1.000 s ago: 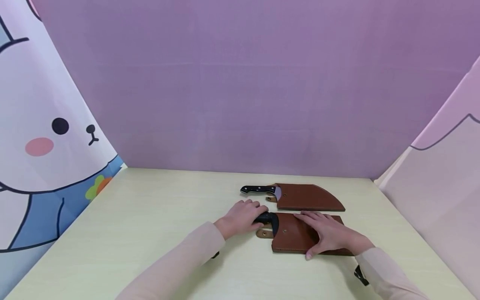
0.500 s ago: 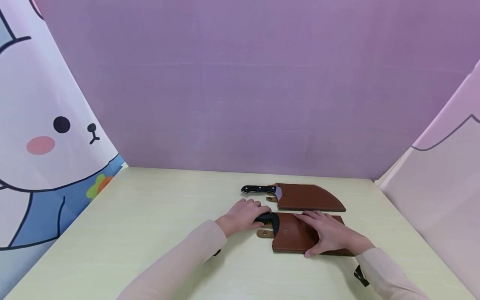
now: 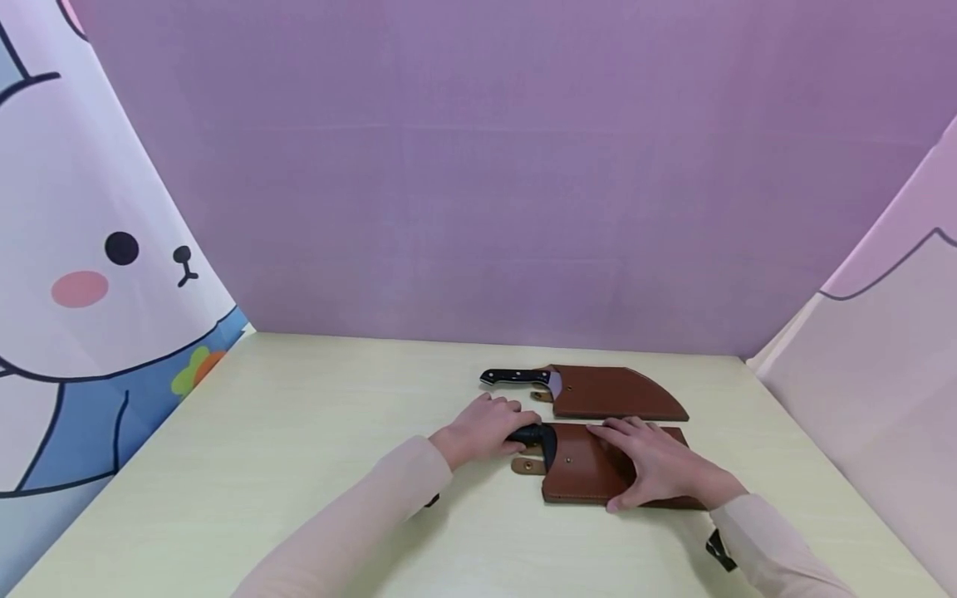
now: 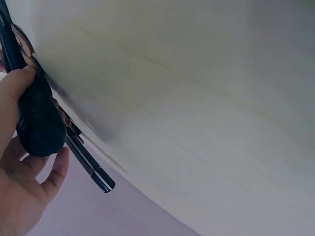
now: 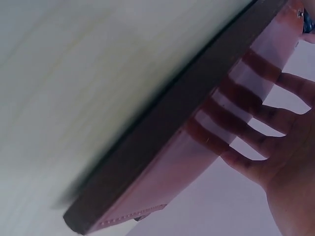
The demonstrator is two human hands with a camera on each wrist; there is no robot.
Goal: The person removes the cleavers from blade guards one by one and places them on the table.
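brown leather is what we see most. we see two sheaths lying on the pale counter, one behind the other.

our left hand curls round the black handle of the near knife. in the left wrist view the fingers wrap that handle, so the hold is tight. the blade is hidden inside the near sheath, so we cannot see how deep it sits.

our right hand lies flat on the near sheath, fingers straight and spread. it holds nothing; it only presses down. we think it does this to keep the sheath from sliding while the other hand works the knife. in the right wrist view the fingers rest across the leather top.

a small strap with a snap sticks out by the sheath's mouth, just under the handle.

the far knife sits in the far sheath, just behind our hands. no hand touches it. its black handle points left, like the near one.

purple walls stand around the counter, and a bunny picture is on the left.
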